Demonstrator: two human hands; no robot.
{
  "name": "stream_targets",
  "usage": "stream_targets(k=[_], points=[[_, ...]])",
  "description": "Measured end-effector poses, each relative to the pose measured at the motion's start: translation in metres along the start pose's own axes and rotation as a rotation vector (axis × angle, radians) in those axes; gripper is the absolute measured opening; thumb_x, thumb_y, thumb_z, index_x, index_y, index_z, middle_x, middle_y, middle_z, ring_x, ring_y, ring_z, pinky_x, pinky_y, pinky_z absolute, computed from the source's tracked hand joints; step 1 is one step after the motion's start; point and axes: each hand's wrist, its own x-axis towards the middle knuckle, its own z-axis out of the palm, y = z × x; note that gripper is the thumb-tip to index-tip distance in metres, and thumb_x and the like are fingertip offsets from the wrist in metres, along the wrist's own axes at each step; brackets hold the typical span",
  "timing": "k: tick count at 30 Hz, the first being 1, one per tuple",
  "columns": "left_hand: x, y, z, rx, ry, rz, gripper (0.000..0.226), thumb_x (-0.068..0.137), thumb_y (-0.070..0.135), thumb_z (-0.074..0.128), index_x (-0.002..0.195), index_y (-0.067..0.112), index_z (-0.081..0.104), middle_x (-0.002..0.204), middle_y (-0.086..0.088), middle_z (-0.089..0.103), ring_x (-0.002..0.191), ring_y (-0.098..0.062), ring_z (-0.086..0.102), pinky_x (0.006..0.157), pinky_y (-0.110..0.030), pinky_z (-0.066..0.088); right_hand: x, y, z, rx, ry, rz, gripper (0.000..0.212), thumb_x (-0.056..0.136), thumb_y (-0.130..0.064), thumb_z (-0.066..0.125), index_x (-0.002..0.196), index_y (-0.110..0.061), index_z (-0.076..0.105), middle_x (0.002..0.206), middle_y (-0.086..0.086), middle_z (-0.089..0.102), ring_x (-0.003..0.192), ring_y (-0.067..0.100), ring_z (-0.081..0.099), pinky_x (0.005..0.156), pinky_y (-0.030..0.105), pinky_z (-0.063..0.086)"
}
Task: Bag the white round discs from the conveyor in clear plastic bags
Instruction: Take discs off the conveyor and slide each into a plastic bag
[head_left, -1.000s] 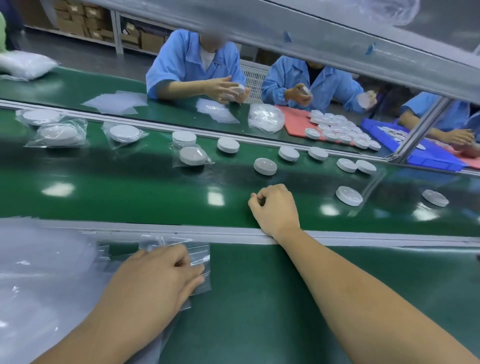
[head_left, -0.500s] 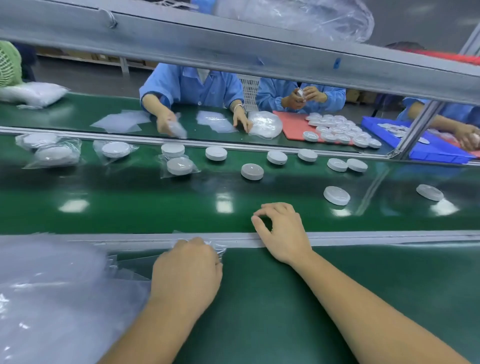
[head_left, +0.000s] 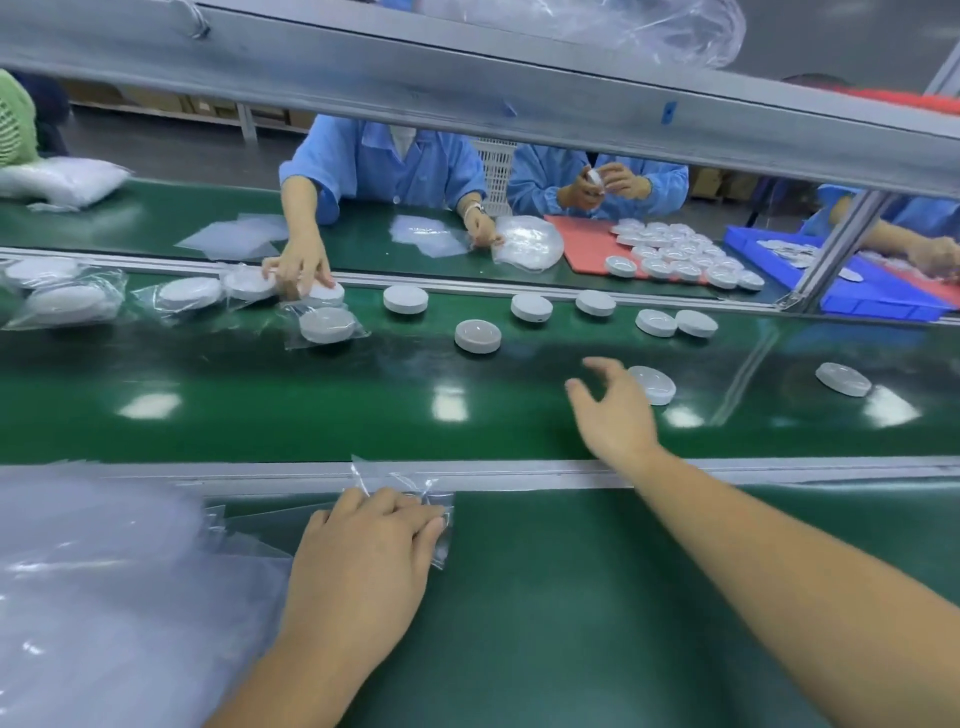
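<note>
Left hand (head_left: 363, 551) lies flat, hiding most of a clear bag (head_left: 439, 554). Right hand (head_left: 615, 410), spread wide, partly covers one conveyor disc (head_left: 657, 387).

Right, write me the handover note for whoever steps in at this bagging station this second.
Left hand: open, pressing flat on a clear bag on the near table, beside the bag stack.
Right hand: open and empty over the conveyor, at the nearest disc, not yet gripping it.
Done: several bagged discs lie on the belt to the left.
Left: loose discs lie across the belt; take the nearest, bag it, repeat.
</note>
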Motion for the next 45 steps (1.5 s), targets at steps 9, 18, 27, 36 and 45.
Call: stream_targets(k=[9,18,27,36,45], points=[[0.005,-0.015,-0.001,-0.134,0.012,-0.019,0.003,0.078,0.044,0.079,0.077,0.046,0.077,0.096,0.033,0.07,0.082,-0.009,0.058,0.063,-0.025,0.053,0.091,0.065,-0.027,-0.644,-0.242,0.192,0.064,0.097,-0.056,0.053,0.154,-0.03,0.039,0.148,0.019,0.045,0.131,0.043,0.049,0.109,0.049,0.044],[0.005,-0.011,0.0,-0.174,0.175,-0.15,0.016,0.085,0.045,0.056,0.08,0.043,0.071,0.086,0.032,0.065,0.087,-0.002,0.056,0.076,-0.03,0.038,-0.006,-0.009,-0.029,-0.336,-0.253,-0.448,0.042,0.094,-0.028,0.059,0.136,-0.024,0.059,0.117,0.004,0.073,0.096,0.027,0.067,0.081,0.032,0.051],[0.005,-0.009,-0.004,-0.639,0.058,-0.108,0.015,0.086,0.055,0.063,0.099,0.047,0.067,0.091,0.033,0.068,0.086,0.004,0.064,0.072,-0.023,0.053,-0.121,-0.058,-0.015,-0.174,-0.434,-0.824,0.057,0.099,-0.076,0.033,0.129,-0.039,0.062,0.126,-0.018,0.064,0.11,0.003,0.061,0.096,0.028,0.051],[0.005,-0.005,-0.002,-0.808,0.198,-0.033,0.026,0.088,0.033,0.072,0.109,0.047,0.064,0.11,0.024,0.067,0.103,-0.004,0.065,0.078,-0.021,0.053,-0.134,-0.078,0.015,0.522,-0.411,-0.331,0.022,0.079,-0.062,0.073,0.095,-0.047,0.075,0.133,-0.027,0.061,0.131,-0.005,0.051,0.096,0.015,0.048],[0.012,-0.005,-0.035,-0.306,0.231,0.064,0.028,0.098,0.046,0.043,0.119,0.037,0.06,0.122,0.019,0.052,0.117,-0.007,0.048,0.094,-0.03,0.042,-0.047,-0.092,0.046,0.201,-0.368,-0.246,0.038,0.105,-0.037,0.053,0.069,-0.025,0.051,0.053,-0.015,0.054,0.049,0.003,0.044,0.054,0.023,0.037]])
